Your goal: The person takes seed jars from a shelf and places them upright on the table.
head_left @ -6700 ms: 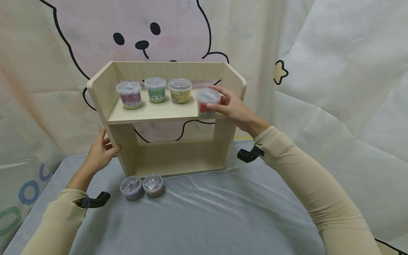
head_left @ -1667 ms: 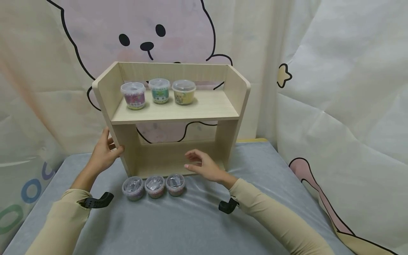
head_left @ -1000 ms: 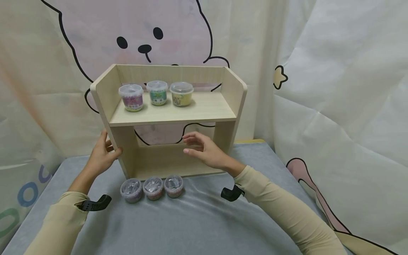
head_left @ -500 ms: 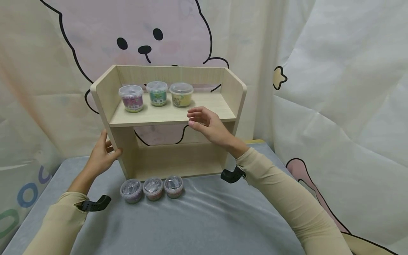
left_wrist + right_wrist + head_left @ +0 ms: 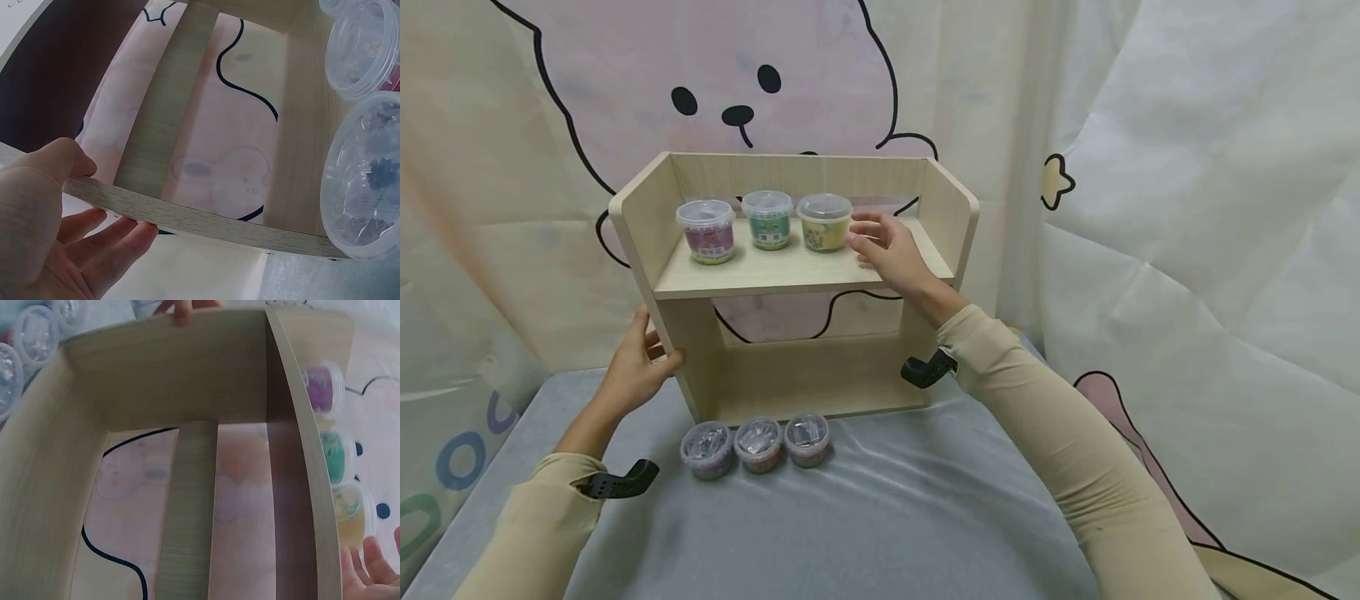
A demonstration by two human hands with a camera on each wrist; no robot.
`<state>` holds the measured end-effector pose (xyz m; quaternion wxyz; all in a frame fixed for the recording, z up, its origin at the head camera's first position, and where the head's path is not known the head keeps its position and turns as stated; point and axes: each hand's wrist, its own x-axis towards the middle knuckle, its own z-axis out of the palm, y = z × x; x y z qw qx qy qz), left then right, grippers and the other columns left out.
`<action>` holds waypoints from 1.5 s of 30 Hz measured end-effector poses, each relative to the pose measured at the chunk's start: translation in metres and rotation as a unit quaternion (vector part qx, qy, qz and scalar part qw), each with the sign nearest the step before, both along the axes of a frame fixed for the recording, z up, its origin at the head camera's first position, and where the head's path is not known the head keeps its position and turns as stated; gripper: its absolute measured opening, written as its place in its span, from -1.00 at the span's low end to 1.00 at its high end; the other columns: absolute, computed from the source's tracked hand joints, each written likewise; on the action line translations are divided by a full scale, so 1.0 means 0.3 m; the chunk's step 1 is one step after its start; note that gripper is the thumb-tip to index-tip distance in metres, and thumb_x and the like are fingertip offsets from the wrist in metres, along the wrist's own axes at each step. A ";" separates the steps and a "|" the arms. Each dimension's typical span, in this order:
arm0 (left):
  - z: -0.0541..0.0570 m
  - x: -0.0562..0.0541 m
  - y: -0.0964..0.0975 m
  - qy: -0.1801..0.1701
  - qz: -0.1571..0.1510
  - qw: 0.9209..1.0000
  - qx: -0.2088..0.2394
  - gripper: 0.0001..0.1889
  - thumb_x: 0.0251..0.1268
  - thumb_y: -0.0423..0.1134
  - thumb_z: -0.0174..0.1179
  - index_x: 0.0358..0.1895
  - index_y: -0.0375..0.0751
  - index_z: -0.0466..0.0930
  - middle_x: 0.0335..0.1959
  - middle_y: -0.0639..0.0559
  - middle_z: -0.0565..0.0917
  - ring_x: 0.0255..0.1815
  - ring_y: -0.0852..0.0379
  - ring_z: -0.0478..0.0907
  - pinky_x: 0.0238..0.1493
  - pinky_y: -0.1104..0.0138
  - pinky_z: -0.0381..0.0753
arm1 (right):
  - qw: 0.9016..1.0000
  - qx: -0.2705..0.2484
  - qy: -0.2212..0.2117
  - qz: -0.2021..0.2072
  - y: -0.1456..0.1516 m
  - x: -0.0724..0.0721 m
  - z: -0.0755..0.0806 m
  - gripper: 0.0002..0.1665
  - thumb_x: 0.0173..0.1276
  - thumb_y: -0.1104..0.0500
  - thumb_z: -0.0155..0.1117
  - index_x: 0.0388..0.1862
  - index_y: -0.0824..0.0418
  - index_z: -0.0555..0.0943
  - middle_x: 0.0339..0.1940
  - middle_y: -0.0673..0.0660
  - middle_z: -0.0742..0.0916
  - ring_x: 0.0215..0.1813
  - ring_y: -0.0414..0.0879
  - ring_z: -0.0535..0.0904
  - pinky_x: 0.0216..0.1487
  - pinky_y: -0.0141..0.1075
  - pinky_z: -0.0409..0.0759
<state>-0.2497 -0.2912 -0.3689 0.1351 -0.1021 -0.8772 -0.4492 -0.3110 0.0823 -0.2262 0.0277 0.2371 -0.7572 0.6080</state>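
- The round see-through plastic tub with yellow on its side [image 5: 825, 223] stands upright on the top board of the pale wooden shelf [image 5: 797, 273], on the right end of a row of three.
- The right hand [image 5: 895, 254] is just beside this tub. Its fingers are loose and a little bent, not wrapped around anything. I can't tell if they touch the tub.
- Next to the left come a round see-through tub with green [image 5: 769, 221] and one with purple [image 5: 706, 232].
- The left hand [image 5: 632, 371] grips the shelf's left side edge between thumb and fingers.
- Three small round lidded plastic tubs [image 5: 758, 442] sit in a row on the blue-grey cloth-covered surface [image 5: 865, 525], in front of the shelf.
- Behind hangs a pale curtain with a big pinkish animal face [image 5: 805, 50].
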 end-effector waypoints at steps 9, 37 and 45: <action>0.001 -0.006 -0.004 0.004 -0.003 1.000 0.004 0.00 0.38 -0.42 0.14 0.67 0.12 -0.36 0.50 -0.60 0.13 0.27 -0.75 0.34 -0.23 -0.19 0.74 | 0.995 -0.031 -0.077 -0.049 -0.049 -0.091 0.030 -0.31 0.52 0.07 0.21 0.54 0.11 0.25 0.49 0.25 0.41 0.51 0.09 0.39 0.49 -0.05 0.44; 0.001 -0.003 -0.013 0.010 -0.005 1.000 -0.001 -0.01 0.37 -0.43 0.17 0.66 0.06 -0.30 0.45 -0.64 0.20 0.24 -0.74 0.38 -0.20 -0.12 0.76 | 0.988 0.085 -0.095 -0.087 -0.138 -0.145 0.050 0.07 0.40 -0.10 0.35 0.69 0.04 -0.03 0.63 0.19 0.30 0.64 0.03 0.22 0.63 -0.18 0.20; -0.001 -0.004 -0.003 0.013 -0.017 1.000 0.007 0.00 0.36 -0.44 0.16 0.67 0.08 -0.31 0.46 -0.64 0.19 0.24 -0.76 0.36 -0.29 0.04 0.79 | 0.987 0.079 -0.096 -0.101 -0.138 -0.142 0.041 -0.01 0.35 -0.10 0.40 0.61 0.09 0.13 0.52 0.18 0.43 0.54 0.00 0.36 0.55 -0.21 0.34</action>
